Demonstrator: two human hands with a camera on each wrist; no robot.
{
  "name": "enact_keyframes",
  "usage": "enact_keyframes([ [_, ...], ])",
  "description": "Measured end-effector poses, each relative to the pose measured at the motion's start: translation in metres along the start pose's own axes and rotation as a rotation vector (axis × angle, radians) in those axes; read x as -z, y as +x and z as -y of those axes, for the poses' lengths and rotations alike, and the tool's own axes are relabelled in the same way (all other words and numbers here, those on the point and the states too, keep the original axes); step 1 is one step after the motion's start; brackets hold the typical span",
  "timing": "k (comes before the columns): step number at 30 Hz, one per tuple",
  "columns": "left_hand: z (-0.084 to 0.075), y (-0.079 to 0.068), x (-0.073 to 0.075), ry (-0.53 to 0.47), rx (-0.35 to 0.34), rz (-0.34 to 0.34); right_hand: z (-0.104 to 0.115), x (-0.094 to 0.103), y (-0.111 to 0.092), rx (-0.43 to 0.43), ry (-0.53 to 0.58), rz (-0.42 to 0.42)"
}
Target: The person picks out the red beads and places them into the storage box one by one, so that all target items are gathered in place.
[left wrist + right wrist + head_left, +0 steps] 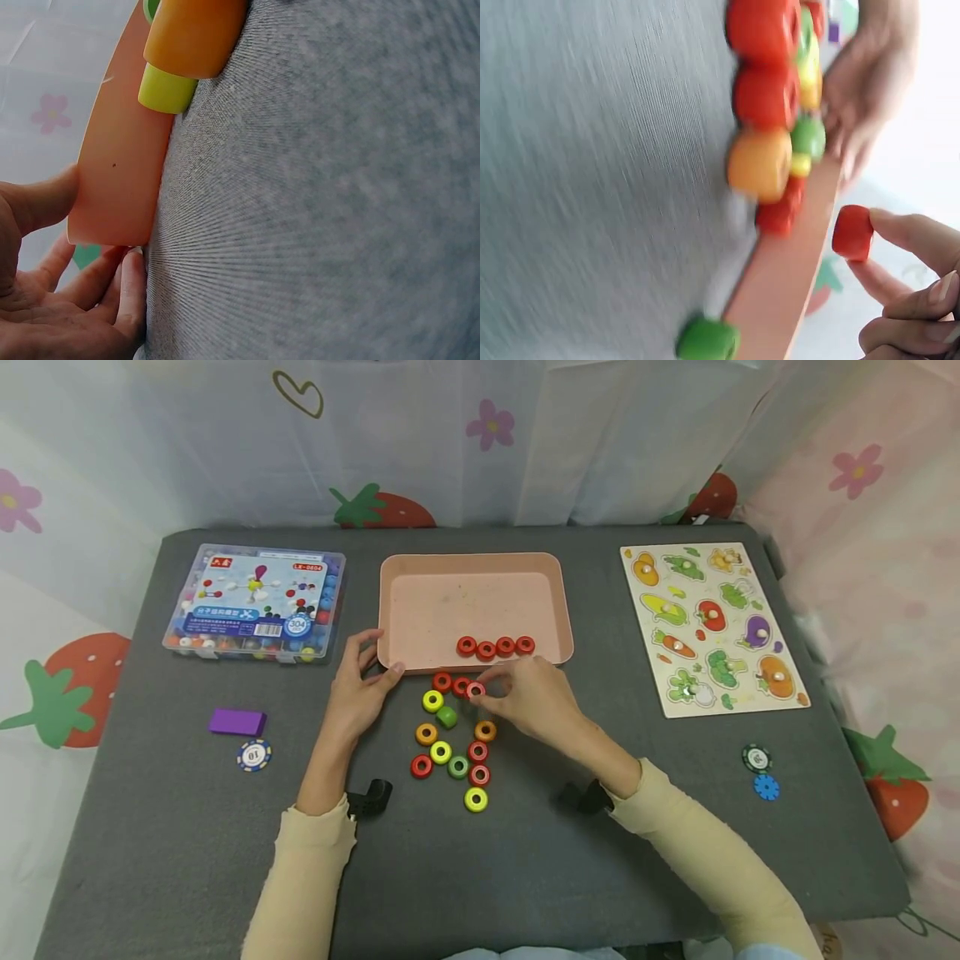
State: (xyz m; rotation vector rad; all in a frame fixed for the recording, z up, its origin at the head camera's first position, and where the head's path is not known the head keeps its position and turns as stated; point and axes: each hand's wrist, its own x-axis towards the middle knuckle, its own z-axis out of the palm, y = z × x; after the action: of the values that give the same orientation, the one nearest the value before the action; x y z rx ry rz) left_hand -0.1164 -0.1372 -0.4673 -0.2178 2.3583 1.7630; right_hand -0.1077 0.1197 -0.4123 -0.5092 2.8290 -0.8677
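My left hand (358, 689) holds the front left corner of a shallow pink tray (472, 564), thumb at the front and fingers along the left side. In the right wrist view, a red ring bead (853, 232) is pinched between thumb and finger of my right hand (536, 697), held up near the tray's front wall. Four red beads (486, 650) lie in a row inside the tray along its front. Before the tray are scattered red, yellow (476, 799), orange (426, 733) and green beads (458, 767). Another green bead (709, 341) sits by the tray wall, hidden in the head view.
A clear box of molecular model parts (255, 602) stands at the back left, with a purple block (237, 722) and a poker chip (254, 755) in front. A vegetable puzzle board (712, 627) lies at the back right, two chips (757, 758) below it.
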Motion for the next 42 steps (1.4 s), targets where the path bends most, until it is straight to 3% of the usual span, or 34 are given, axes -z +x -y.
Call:
enact_keyframes([
  [11, 0.001, 0.002, 0.0, 0.019, -0.021, -0.009, -0.041, 0.024, 0.048, -0.201, -0.012, -0.136],
  [16, 0.001, 0.002, 0.0, 0.014, -0.039, -0.01, -0.054, 0.024, 0.061, -0.295, -0.029, -0.14],
  [21, 0.001, 0.002, -0.001, 0.015, -0.038, -0.011, -0.059, 0.021, 0.064, -0.318, -0.023, -0.119],
  [26, 0.001, 0.003, 0.0, 0.017, -0.035, -0.011, -0.056, 0.022, 0.062, -0.303, -0.025, -0.139],
  [31, 0.003, 0.003, 0.0, 0.02, -0.024, -0.007, -0.041, 0.025, 0.05, -0.221, 0.001, -0.141],
  [38, 0.003, 0.002, 0.001, 0.011, -0.029, -0.001, -0.016, 0.012, 0.031, 0.036, 0.155, -0.014],
  [42, 0.003, 0.002, 0.0, 0.015, -0.025, -0.003, -0.013, -0.003, 0.022, 0.063, 0.207, 0.091],
])
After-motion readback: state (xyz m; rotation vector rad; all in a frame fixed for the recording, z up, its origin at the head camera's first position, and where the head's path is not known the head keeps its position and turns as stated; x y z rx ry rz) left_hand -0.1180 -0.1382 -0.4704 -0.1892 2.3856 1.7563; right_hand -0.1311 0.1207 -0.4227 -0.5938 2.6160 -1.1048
